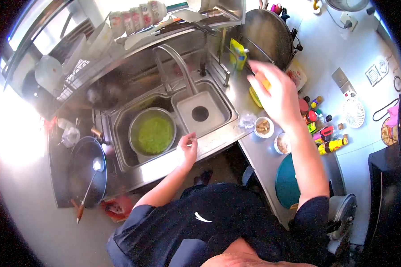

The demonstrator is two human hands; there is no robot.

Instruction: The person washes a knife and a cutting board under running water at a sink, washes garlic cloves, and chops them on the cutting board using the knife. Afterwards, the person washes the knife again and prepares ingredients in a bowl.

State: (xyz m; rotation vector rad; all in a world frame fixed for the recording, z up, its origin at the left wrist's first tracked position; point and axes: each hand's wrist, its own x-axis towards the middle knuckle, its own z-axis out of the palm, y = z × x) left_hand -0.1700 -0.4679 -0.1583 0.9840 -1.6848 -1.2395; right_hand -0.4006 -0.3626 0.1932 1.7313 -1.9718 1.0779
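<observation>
My right hand [276, 91] is stretched over the counter to the right of the sink, slightly blurred, thumb apart from the fingers. Its fingertips are close to a yellow-green pouch [238, 54]. Beneath the hand lies a yellow item [255, 97], partly hidden. My left hand [189, 149] hovers at the front rim of the sink [227, 118], fingers loosely curled and apart, nothing visible in them. In the sink's left basin stands a round metal pot [137, 150] with green leafy vegetables [156, 135] in water.
A faucet [185, 71] arches over the basins. Two small bowls of food, a white bowl [263, 127] among them, stand below my right forearm, near a round green board [286, 180] and several seasoning bottles [333, 146]. At left sits a wok [88, 171] with a ladle [93, 182].
</observation>
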